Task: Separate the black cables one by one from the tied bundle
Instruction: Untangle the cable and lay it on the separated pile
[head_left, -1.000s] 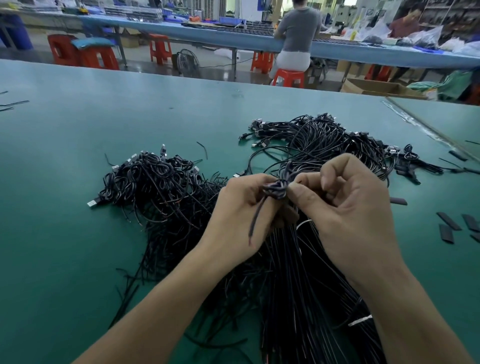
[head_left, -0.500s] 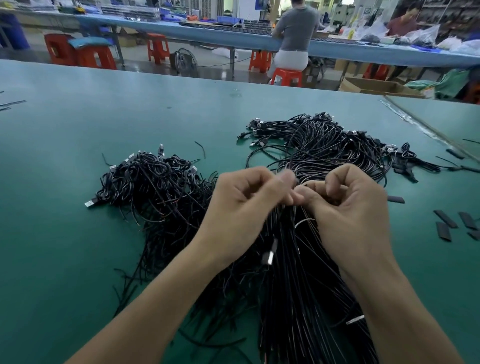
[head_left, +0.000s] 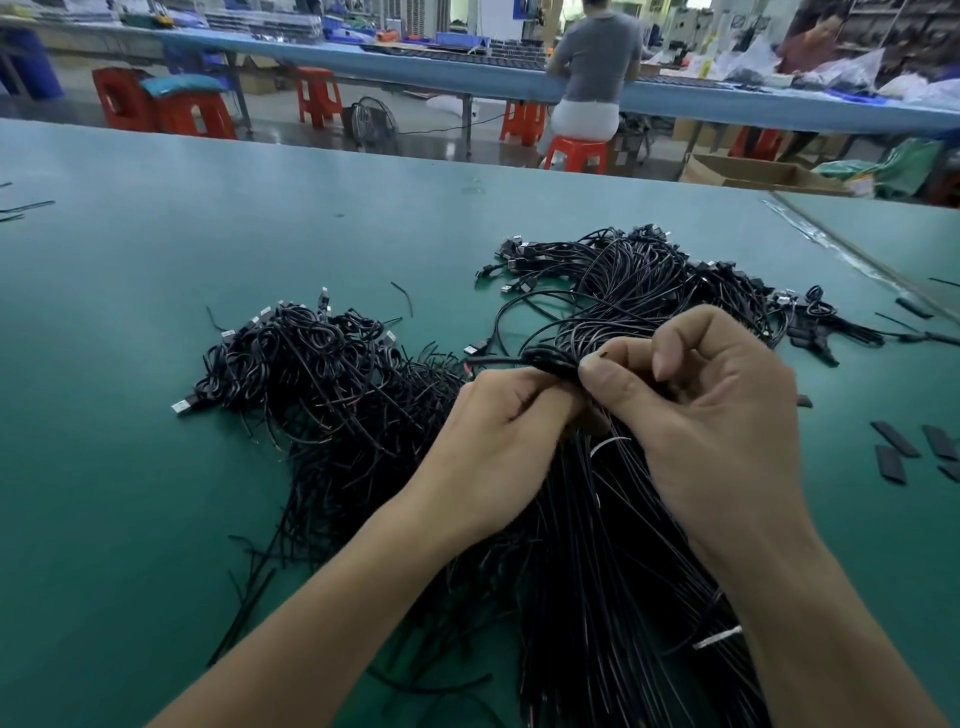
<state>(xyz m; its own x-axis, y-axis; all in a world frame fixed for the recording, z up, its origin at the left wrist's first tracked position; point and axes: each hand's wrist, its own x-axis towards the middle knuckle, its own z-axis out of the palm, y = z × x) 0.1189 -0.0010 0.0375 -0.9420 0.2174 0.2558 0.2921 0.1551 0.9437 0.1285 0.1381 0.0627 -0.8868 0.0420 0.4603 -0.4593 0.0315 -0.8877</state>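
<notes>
The step in hand appears to be freeing a single cable. The left hand (head_left: 498, 421) and right hand (head_left: 701, 415) meet above the tied bundle (head_left: 597, 545), which lies on the green counter (head_left: 156, 519) and runs from under the hands toward the person. Both hands pinch a small twisted coil of black cable (head_left: 550, 358) between them. The left fingers (head_left: 524, 384) curl round one side of it, and the right thumb and forefinger nip the other, with the remaining right fingers folded in. The next move likely calls for loosening that coil and drawing the one strand clear without dragging its neighbours, then laying it on the loose heap (head_left: 311, 364) to the left. The cables are thin, round, matt-black and limp, some ending in small silvery plugs. The bundle's strands lie straight and parallel, cinched by thin white ties (head_left: 608, 444). A farther heap (head_left: 649, 280) is loopy and tangled, and flat black strips (head_left: 893, 441) lie well apart to the right.
</notes>
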